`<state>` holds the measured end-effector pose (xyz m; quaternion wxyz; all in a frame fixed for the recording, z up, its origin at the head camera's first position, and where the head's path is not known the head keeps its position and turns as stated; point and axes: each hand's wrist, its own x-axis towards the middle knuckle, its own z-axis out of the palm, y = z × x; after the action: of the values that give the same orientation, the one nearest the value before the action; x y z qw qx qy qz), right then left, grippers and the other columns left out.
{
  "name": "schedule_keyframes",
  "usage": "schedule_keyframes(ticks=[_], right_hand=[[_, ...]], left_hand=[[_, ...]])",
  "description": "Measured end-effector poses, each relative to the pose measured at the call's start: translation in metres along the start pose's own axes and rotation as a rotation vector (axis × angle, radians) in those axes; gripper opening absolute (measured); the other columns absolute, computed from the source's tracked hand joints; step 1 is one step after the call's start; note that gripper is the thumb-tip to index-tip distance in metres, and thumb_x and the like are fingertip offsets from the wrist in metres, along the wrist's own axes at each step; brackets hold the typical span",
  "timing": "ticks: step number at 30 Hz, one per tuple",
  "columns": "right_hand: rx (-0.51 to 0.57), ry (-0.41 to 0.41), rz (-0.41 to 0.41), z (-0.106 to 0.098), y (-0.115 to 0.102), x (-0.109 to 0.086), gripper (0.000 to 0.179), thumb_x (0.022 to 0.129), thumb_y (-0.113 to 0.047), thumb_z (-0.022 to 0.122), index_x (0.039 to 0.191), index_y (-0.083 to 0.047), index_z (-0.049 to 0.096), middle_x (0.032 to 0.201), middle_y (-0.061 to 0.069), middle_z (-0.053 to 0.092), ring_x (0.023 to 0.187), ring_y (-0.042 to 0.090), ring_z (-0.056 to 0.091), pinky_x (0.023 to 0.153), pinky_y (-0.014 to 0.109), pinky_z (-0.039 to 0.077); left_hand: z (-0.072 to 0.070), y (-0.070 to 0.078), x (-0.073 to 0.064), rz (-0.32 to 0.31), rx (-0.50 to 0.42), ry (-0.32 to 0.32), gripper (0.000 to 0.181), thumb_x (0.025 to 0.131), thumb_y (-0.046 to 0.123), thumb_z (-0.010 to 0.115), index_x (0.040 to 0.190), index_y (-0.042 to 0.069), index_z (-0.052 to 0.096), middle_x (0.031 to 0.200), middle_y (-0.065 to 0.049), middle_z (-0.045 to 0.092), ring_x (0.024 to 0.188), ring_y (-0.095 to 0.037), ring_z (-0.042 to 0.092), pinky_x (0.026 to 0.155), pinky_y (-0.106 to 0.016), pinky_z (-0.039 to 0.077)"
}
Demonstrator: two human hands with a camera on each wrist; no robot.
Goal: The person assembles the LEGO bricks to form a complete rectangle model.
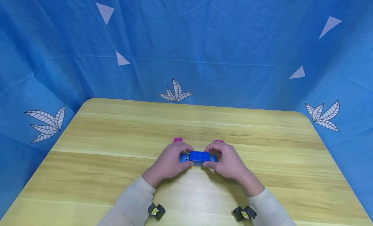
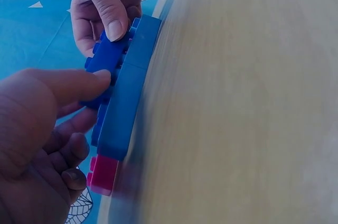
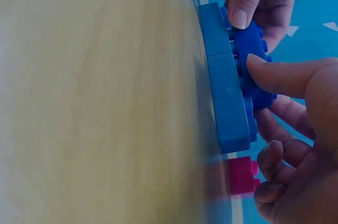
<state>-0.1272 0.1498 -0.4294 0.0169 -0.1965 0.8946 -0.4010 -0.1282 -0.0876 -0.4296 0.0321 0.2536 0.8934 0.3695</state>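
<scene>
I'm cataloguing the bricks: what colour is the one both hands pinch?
The pinched brick is deep blue; it shows best in the head view.

Dark blue brick (image 1: 199, 155): moulded plastic, smooth-faced. Lighter blue bricks (image 3: 228, 94): plastic too, flat smooth sides, faint satin sheen. Pink bricks (image 3: 241, 175): same smooth plastic look. Bench (image 1: 204, 122): wood or wood-look top, streaky grain, smooth, pale shine towards front. Backdrop (image 1: 172, 31): cloth, creased, mostly matt. Sleeves (image 1: 132, 201): matt cloth.

Blue leaf-print cloth (image 1: 239, 41) behind wood-grain table (image 1: 116, 132)
</scene>
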Motion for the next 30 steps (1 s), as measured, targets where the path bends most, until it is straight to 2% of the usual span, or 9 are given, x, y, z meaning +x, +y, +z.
schedule_keyframes(ticks=[12, 22, 30], right_hand=[[0.048, 0.037, 0.01, 0.0029, 0.0023, -0.0031, 0.031, 0.073, -0.015, 0.091, 0.096, -0.022, 0.072, 0.085, -0.006, 0.062, 0.065, 0.018, 0.047, 0.058, 0.031, 0.039], [0.061, 0.033, 0.021, 0.003, 0.0021, -0.0027, 0.03, 0.074, -0.014, 0.09, 0.096, -0.021, 0.072, 0.084, -0.005, 0.062, 0.066, 0.019, 0.047, 0.059, 0.031, 0.039], [0.06, 0.034, 0.026, 0.0031, 0.0024, -0.0023, 0.03, 0.073, -0.014, 0.091, 0.095, -0.021, 0.072, 0.084, -0.007, 0.062, 0.065, 0.018, 0.047, 0.059, 0.031, 0.039]], left_hand=[[0.0008, -0.0017, 0.0012, -0.034, -0.019, -0.012, 0.034, 0.085, 0.021, 0.082, 0.115, 0.012, 0.069, 0.108, 0.003, 0.066, 0.097, -0.015, 0.058, 0.089, -0.036, 0.047], [0.0, -0.0014, 0.0019, -0.023, -0.022, -0.011, 0.033, 0.085, 0.02, 0.082, 0.114, 0.011, 0.07, 0.108, 0.002, 0.067, 0.099, -0.017, 0.059, 0.089, -0.038, 0.047], [0.0004, -0.0007, 0.0017, -0.024, 0.016, -0.016, 0.033, 0.085, 0.022, 0.082, 0.115, 0.012, 0.07, 0.108, 0.002, 0.067, 0.099, -0.017, 0.059, 0.091, -0.039, 0.046]])
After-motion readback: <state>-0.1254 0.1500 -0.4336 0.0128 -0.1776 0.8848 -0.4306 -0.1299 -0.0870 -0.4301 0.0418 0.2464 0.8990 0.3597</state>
